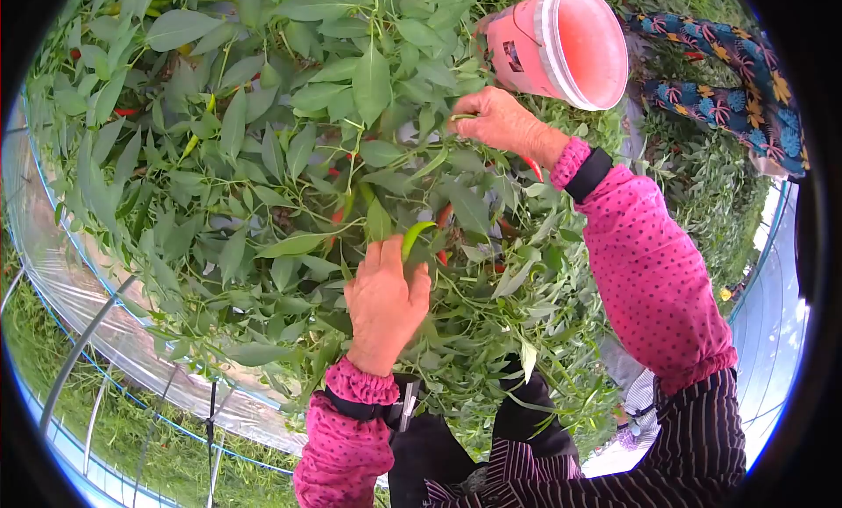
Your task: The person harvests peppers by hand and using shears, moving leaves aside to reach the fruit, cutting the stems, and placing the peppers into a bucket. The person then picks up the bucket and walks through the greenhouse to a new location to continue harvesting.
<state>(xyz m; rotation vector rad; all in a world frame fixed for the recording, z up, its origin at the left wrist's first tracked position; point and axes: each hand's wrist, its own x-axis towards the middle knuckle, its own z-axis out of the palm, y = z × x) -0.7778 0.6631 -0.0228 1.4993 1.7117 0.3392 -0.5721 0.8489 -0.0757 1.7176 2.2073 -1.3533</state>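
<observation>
My left hand (386, 289) reaches into the pepper plants (373, 87), its fingers stretched out and its thumb apart. A curved green chili pepper (415, 238) shows right at its index finger, beside a leaf at the fingertips. Farther up and to the right, my right hand (502, 120) is closed, with a thin greenish stem (462, 117) poking out at the fingertips. Below that wrist a red chili pepper (532, 168) shows. Between my hands, more red peppers (445, 216) hang among the leaves, partly hidden.
A pink bucket with a white rim (568, 48) stands tilted just beyond my right hand. Another person's floral-patterned trouser leg (745, 78) is at the upper right. Clear plastic sheeting (167, 341) and a metal hoop (79, 350) border the plants on the left.
</observation>
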